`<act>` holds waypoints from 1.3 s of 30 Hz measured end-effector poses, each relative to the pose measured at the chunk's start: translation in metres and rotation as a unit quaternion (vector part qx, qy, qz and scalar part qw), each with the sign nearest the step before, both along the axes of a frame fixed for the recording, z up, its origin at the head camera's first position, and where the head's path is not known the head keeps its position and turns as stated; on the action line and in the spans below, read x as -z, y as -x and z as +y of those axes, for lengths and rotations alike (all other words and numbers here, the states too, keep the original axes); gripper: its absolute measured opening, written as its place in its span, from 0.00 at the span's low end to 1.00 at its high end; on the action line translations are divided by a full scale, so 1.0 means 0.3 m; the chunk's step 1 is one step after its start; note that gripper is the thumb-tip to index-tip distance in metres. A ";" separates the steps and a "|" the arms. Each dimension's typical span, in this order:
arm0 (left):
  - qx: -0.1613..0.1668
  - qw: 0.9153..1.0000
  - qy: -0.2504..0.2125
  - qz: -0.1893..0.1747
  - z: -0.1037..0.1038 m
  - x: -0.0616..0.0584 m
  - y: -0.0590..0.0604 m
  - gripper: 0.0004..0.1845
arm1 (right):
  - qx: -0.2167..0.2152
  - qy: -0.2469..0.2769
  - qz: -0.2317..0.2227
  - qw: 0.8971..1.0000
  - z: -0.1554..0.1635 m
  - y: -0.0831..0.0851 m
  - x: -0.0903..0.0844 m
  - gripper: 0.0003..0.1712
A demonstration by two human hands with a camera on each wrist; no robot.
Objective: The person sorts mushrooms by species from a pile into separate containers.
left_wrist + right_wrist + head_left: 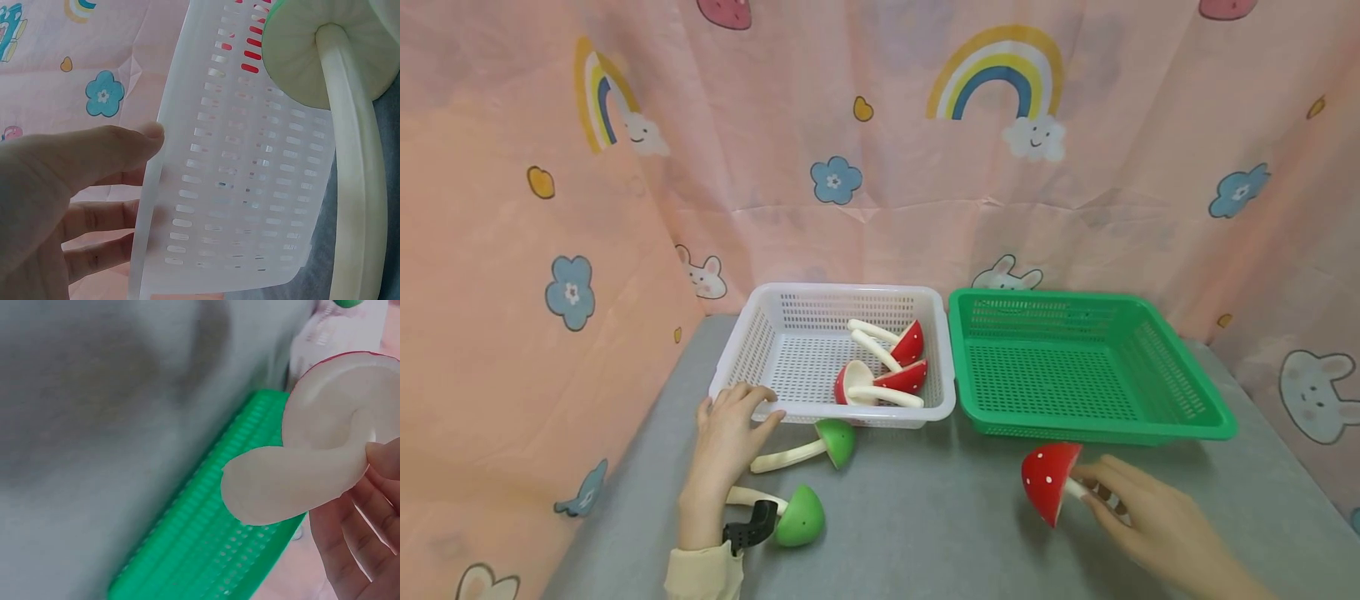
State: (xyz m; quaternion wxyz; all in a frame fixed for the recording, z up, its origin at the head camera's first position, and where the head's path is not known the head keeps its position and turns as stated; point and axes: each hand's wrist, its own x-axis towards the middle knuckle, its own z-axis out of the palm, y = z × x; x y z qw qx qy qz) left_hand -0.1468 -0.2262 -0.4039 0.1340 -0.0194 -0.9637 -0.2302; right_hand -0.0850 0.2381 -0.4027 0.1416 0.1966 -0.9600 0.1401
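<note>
Just in front of the green basket, the nearer right hand pinches a red mushroom by its stem, cap to the left, stem roughly along that basket's near rim; farther left of it, the left hand grips the white basket.

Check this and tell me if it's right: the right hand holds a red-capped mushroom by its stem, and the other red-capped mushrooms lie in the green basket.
Not quite: the head view shows the other red-capped mushrooms lying in the white basket, not the green basket. The rest stands.
</note>
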 end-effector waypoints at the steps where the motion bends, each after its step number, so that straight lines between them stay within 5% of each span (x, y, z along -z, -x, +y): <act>1: -0.001 1.000 -0.001 -0.001 0.001 0.001 0.000 0.11 | -0.006 0.005 0.005 1.000 -0.010 0.003 -0.005 0.20; 20: -0.002 1.000 -0.003 -0.004 0.004 0.000 0.004 0.11 | -0.060 0.074 0.041 0.995 -0.190 0.122 -0.129 0.14; 31: -0.004 1.000 0.001 -0.001 -0.001 -0.006 0.001 0.11 | -0.066 0.115 -0.029 0.991 -0.371 0.254 -0.174 0.12; 39: -0.005 1.000 0.004 -0.010 0.003 -0.003 0.002 0.12 | -0.097 0.220 -0.097 0.966 -0.501 0.343 -0.171 0.12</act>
